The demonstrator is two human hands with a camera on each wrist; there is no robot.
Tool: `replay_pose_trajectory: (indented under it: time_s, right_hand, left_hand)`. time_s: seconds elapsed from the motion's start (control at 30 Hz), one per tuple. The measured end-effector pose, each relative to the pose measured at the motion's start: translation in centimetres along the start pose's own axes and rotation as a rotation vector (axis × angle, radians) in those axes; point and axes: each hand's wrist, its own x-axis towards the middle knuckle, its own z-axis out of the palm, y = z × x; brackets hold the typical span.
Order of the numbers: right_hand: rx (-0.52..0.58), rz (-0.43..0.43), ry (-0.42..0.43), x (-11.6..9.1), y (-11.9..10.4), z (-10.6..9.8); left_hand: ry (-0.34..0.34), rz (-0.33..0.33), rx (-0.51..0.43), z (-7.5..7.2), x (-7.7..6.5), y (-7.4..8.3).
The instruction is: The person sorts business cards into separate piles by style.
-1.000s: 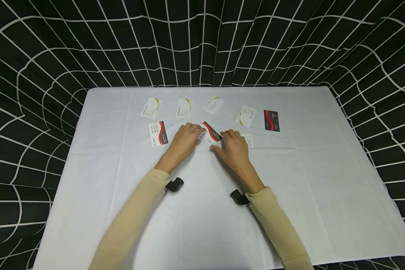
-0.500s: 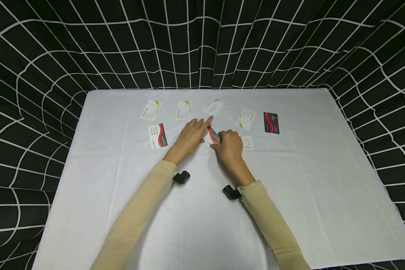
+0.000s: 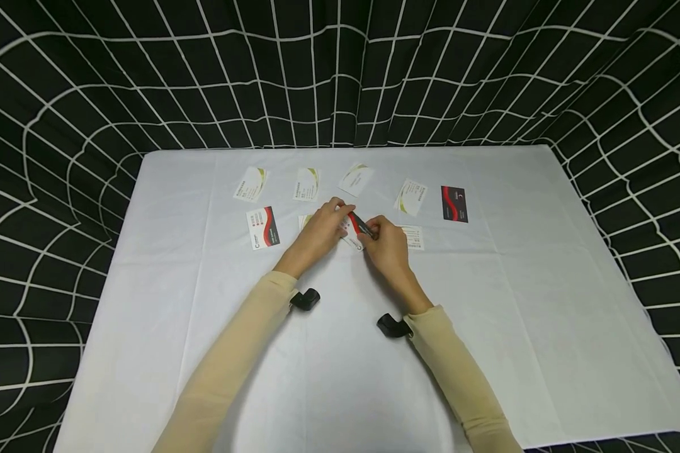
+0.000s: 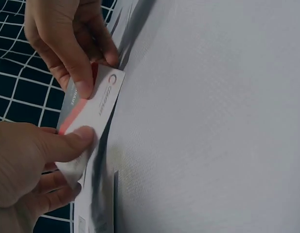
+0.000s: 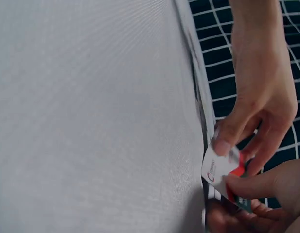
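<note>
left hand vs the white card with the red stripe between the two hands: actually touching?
Touching. The left wrist view shows it: the left hand pinches the card, thumb on its white face, fingers on the far side.

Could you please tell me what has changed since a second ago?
The right hand has closed in leftward from a spread pose and now pinches the central red-striped business card. The left hand, also pinching it, has shifted slightly right. The surrounding cards lie as before.
</note>
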Motion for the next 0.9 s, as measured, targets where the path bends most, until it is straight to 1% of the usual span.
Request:
replay_pose_trajectory:
  time_s: [0.07,0.13,0.3,0.4,0.53,0.6,0.67,0.73,0.9]
  right_hand:
    - [0.084,0.016,-0.01,-0.1,0.2,-0.2]
    - [0.141,0.027,-0.025,-0.3,0.3,-0.4]
    - [0.196,0.045,-0.102,-1.0,0.3,-0.9]
    - [0.194,0.059,-0.152,-1.6,0.1,-1.0]
    - [0.185,0.059,-0.221,-2.5,0.0,-0.9]
    - [0.203,0.069,-0.27,-3.1,-0.1,-0.7]
    - [0.219,0.078,-0.321,-3.7,-0.2,-0.7]
    - [0.226,0.107,-0.369,-4.3,-0.5,-0.8]
    - [0.196,0.177,-0.462,-5.8,-1.0,-0.9]
  left_hand:
    - [0.021,-0.015,-0.024,-0.1,-0.3,0.3]
    - [0.045,-0.019,-0.044,-0.3,-0.7,0.5]
    - [0.114,-0.039,-0.081,-0.3,-2.5,0.9]
    - [0.124,-0.075,-0.096,-0.5,-3.8,0.9]
    - [0.077,-0.137,-0.049,-0.9,-5.7,1.0]
    - [0.046,-0.159,-0.022,-1.0,-6.7,1.0]
    - [0.02,-0.17,-0.01,-1.2,-7.6,1.1]
    - [-0.002,-0.174,-0.009,-1.3,-8.4,1.3]
    - [-0.043,-0.194,-0.027,-1.6,-10.0,1.7]
